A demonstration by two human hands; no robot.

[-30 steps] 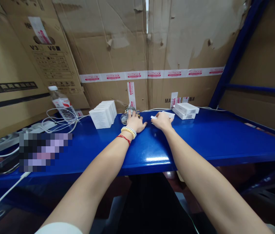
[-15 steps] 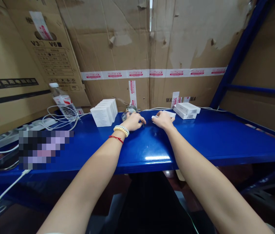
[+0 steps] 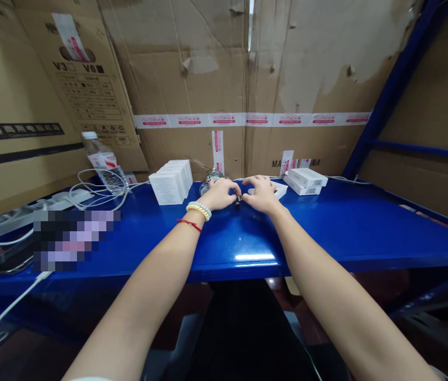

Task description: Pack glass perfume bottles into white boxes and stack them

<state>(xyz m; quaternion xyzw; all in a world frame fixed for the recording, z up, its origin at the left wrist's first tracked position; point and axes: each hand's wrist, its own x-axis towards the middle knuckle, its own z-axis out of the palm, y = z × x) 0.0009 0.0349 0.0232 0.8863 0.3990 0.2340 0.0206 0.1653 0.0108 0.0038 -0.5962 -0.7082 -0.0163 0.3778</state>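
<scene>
My left hand [image 3: 220, 194] bends its fingers and thumb around a small dark cylindrical piece [image 3: 238, 201], too small to name, above the blue tabletop. Close by on the right, my right hand [image 3: 261, 193] has its fingers apart and curved, its thumb near that piece. A white item like an opened small box [image 3: 281, 190] lies behind and beside my right hand, partly hidden by it. Behind my left hand sits a round, clear and metallic object [image 3: 215, 174], mostly covered by the hand.
A row of upright white boxes [image 3: 170, 182] stands to the left, and two stacked white boxes [image 3: 306, 181] to the right. Further left are a water bottle [image 3: 107, 164], looped white cables [image 3: 76, 196], a power strip [image 3: 65, 200] and a phone [image 3: 5, 262]. Cardboard [image 3: 192, 79] walls the back.
My right hand has let go of the white item, and its fingers have spread toward my left hand. The dark piece at my left fingertips now shows more clearly.
</scene>
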